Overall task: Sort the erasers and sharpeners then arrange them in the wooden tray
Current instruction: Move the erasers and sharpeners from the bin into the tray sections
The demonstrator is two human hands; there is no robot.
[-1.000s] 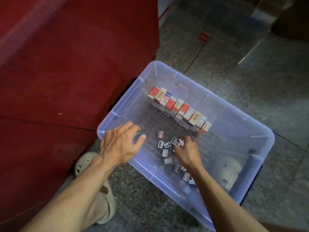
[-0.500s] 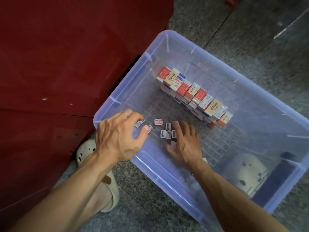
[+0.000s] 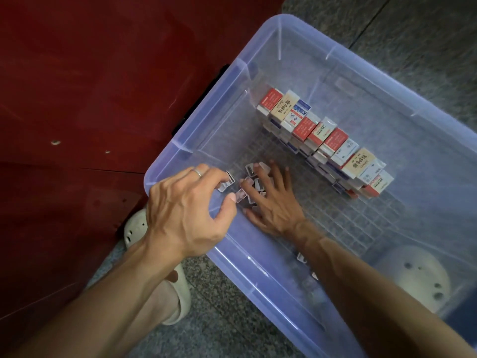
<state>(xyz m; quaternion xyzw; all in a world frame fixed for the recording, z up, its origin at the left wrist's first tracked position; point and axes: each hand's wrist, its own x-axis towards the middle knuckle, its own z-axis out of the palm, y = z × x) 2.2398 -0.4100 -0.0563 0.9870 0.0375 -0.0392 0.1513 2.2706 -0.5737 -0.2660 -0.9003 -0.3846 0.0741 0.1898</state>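
Sharpeners (image 3: 254, 182), small, light, hard plastic, likely slippery, best pinched by their flat sides, lie clustered under the flat, spread right hand (image 3: 271, 205), while the left hand (image 3: 188, 213) beside it pinches one, erasers (image 3: 322, 140) stacked just beyond.

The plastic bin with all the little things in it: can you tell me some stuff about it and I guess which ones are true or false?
1. The erasers are lined up in a stacked row inside the clear plastic bin. True.
2. The small clear sharpeners sit on top of the eraser row. False: they lie on the bin's floor, bunched by the hands.
3. The left hand pinches a sharpener in its fingertips. True.
4. The right hand is a closed fist. False: its fingers are spread flat over the sharpeners.
5. The bin stands on a wooden table. False: it stands on a speckled stone floor.
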